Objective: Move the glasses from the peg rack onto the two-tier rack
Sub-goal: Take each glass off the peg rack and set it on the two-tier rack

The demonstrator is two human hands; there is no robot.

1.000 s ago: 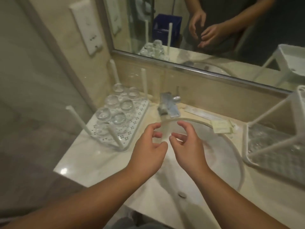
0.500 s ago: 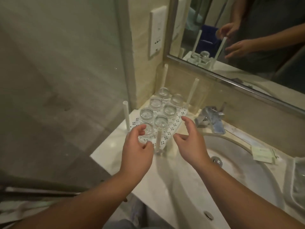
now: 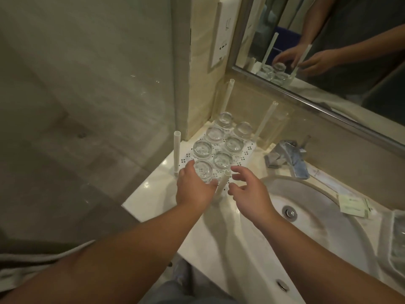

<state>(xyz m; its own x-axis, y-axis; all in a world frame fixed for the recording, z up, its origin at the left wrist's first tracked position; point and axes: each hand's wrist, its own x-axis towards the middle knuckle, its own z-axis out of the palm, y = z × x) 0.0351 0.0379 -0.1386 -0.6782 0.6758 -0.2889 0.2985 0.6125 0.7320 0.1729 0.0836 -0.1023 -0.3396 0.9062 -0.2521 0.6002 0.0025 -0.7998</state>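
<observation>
Gripping nearest glass (image 3: 203,174): left hand (image 3: 194,189) | right hand (image 3: 249,191) beside (fingers loose)

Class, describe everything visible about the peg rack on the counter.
The peg rack is a white perforated tray, seemingly plastic, with tall white corner pegs. It sits flat on the pale counter in the corner left of the sink. Seven clear glasses stand upside down on it; the left hand grips the nearest glass.

It's a bathroom: a basin (image 3: 324,207) sunk in a marble counter (image 3: 153,187), chrome tap (image 3: 287,157), wall mirror (image 3: 328,47), glass shower screen (image 3: 87,84).
</observation>
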